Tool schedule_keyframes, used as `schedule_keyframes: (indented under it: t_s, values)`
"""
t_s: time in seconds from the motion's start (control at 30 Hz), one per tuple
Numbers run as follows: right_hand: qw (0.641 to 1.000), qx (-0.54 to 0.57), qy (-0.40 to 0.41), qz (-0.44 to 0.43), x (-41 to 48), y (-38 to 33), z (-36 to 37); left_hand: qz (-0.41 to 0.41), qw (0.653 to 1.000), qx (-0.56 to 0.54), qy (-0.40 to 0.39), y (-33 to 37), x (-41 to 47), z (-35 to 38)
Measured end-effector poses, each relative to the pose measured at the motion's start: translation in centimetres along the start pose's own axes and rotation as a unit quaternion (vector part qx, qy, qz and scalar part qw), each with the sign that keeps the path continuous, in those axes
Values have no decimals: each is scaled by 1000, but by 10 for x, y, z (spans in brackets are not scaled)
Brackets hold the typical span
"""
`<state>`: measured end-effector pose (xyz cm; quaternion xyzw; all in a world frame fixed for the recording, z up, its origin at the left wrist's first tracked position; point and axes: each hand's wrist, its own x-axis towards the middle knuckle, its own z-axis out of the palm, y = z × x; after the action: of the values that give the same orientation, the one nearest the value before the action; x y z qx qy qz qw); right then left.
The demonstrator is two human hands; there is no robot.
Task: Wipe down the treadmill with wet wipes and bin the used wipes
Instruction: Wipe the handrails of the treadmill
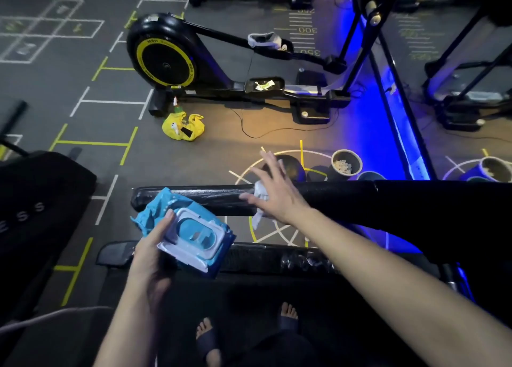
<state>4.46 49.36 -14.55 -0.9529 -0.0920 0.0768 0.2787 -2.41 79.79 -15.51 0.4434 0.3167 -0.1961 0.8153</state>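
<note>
My left hand (155,251) grips a blue pack of wet wipes (191,232) with a white flip lid, held low over the treadmill's edge. My right hand (273,188) lies with straight, spread fingers on a white wet wipe (259,193), pressing it against the treadmill's black handrail (194,199). Part of the wipe hangs below the rail. The treadmill deck (249,297) is dark beneath me, and my feet in sandals show at the bottom.
Beyond the rail on the floor stand two round bins (346,163), one holding light scraps. A yellow bag (182,127) lies by a black and yellow elliptical trainer (171,59). A second treadmill sits at the left. A mirror with blue light runs along the right.
</note>
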Motion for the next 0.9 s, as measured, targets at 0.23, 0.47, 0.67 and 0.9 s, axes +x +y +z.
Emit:
schedule_keyframes:
  t_s: [0.23, 0.47, 0.67, 0.9]
  values:
    - [961, -241, -98, -98, -4, 17, -12, 9, 997, -72, 1, 12, -49, 33]
    - [922, -383, -28, -41, 7, 24, 36, 1, 994, -104, 24, 13, -45, 9]
    - [924, -382, -7, -20, 16, 14, 51, 17, 994, -97, 37, 15, -49, -3]
    - [947, -299, -117, -10, 49, -12, 34, 23, 994, -92, 55, 21, -48, -10]
